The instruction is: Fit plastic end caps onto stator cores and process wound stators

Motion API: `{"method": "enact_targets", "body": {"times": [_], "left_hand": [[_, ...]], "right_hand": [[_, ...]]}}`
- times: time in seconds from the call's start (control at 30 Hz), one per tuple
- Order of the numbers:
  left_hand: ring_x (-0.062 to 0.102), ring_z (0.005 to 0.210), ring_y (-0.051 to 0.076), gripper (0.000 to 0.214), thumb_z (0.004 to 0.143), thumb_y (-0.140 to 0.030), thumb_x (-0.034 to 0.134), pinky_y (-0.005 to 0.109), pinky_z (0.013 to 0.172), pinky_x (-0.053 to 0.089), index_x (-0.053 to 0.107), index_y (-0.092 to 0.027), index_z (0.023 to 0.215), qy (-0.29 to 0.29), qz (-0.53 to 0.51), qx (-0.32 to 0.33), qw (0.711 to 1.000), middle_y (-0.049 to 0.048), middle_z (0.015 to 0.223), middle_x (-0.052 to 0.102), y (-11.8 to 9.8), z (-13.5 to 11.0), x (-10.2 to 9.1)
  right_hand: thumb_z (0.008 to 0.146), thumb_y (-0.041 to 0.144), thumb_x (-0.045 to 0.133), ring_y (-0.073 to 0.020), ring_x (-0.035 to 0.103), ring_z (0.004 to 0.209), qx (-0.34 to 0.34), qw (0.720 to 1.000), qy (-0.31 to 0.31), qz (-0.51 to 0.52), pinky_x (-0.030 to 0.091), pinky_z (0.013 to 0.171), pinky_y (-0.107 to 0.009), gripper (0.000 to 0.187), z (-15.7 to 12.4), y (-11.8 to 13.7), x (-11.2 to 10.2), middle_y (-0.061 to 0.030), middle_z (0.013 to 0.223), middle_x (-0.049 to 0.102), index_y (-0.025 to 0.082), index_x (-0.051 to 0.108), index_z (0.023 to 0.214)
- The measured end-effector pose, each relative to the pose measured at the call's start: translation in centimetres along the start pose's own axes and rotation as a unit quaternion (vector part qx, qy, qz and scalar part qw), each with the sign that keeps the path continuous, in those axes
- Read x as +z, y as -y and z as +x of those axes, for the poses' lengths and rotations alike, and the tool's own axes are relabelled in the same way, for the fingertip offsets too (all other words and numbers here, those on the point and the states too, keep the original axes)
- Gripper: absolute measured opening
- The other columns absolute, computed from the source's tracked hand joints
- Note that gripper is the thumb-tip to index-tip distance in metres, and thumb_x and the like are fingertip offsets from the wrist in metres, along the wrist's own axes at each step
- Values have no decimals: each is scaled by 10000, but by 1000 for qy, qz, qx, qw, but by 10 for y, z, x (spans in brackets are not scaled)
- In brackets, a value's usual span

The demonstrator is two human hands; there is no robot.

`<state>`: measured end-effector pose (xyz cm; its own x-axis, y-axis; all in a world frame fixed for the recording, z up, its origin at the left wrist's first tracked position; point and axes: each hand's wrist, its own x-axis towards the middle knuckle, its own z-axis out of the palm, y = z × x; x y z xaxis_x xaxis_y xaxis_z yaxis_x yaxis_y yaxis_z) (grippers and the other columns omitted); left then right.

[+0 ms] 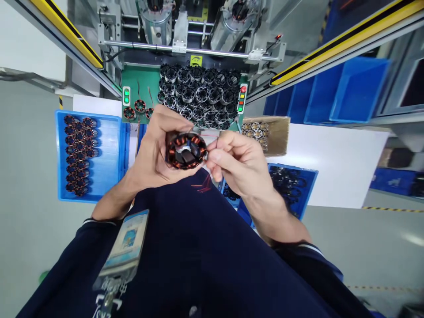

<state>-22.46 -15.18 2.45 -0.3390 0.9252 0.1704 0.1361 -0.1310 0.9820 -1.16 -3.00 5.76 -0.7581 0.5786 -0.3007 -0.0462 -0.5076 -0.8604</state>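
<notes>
My left hand (pixel 149 152) is wrapped round a motor stator (pixel 171 151), holding it in front of my body with its open end facing up. Copper windings and black insulation show round the ring. On the stator's right side, my right hand (pixel 243 165) is closed, thumb and forefinger pinched together on what looks like a thin wire end. The fingertips hide most of that wire. Several loose reddish wire bits (pixel 202 184) lie on my dark clothing just below.
Black unwound stators (pixel 202 95) stand in rows on the green bench (pixel 132 79), near button boxes (pixel 243 98) and a winding machine (pixel 159 26). Wound stators (pixel 79 150) fill part of the left blue tray (pixel 112 176). At right are a cardboard box (pixel 280 137) and a blue bin (pixel 308 185).
</notes>
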Motion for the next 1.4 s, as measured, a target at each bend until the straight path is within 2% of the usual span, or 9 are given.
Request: {"method": "enact_targets", "body": {"times": [0.1,0.2,0.3,0.47,0.63,0.87,1.07,1.23,1.4], "left_hand": [[879,1164,290,718,967,-699,1133,461,902,818,835,-311,1492,25,-143,-55,988,95,1407,896,-5,-7,6],[778,800,199,777,983,-868,1020,298,577,635,826,-269,1436,6,-349,-242,905,75,1109,854,-9,-13,22],[620,642,137,858,792,-863,1128,246,500,524,806,-280,1333,-22,-424,-312,850,-16,885,689,-12,-14,37],[585,638,149,816,671,-632,1188,285,508,531,792,-302,1303,21,-462,-307,832,-35,867,658,-9,-12,39],[788,843,277,780,812,-886,1103,432,740,715,862,-250,1194,-7,-418,-311,853,70,989,847,4,-19,29],[846,910,202,769,808,-699,1219,363,867,748,878,-256,1337,-52,-376,-335,863,52,1214,930,20,-17,23],[820,990,220,593,828,-430,1222,385,964,718,828,-264,1238,-64,-175,-156,970,48,1187,881,14,-18,18],[903,1161,257,615,868,-190,1119,419,1119,730,811,-287,1391,28,-49,-56,997,56,1308,904,-14,-18,8],[932,1280,305,965,785,-133,1154,413,1123,747,719,-379,1609,75,-65,-77,992,42,1379,904,-29,-17,10]], "right_hand": [[937,408,1214,-72,595,402,33,998,33,47,541,409,-187,332,-1,-8,-3,41,789,887,264,916,965],[961,387,1196,-74,625,401,27,997,46,52,527,410,-176,292,-6,-23,-5,24,802,914,260,934,978],[1013,420,1156,-103,710,473,17,999,49,-11,612,492,-211,267,-11,-29,-5,-8,842,936,248,953,1009],[1034,348,1132,-196,907,824,-77,987,35,-140,737,698,-294,135,-19,-9,-1,-47,1025,982,293,1009,1042],[1093,224,1076,-112,845,684,-99,986,15,-132,677,646,-211,151,-29,16,6,-1,999,981,325,1032,1195],[1163,354,994,-124,798,669,-66,979,42,-190,641,654,-237,95,-19,-12,2,-3,910,924,259,982,1168],[1202,499,893,-168,818,756,-17,925,117,-361,645,757,-285,294,-8,-55,-37,-35,930,947,248,984,1079],[1189,700,904,-207,885,797,-12,971,61,-230,715,715,-296,475,9,-10,-62,-90,993,972,236,982,1131],[1021,525,1148,-168,880,775,12,981,171,-89,742,758,-277,371,20,35,-41,-62,1000,966,227,958,1133]]}}
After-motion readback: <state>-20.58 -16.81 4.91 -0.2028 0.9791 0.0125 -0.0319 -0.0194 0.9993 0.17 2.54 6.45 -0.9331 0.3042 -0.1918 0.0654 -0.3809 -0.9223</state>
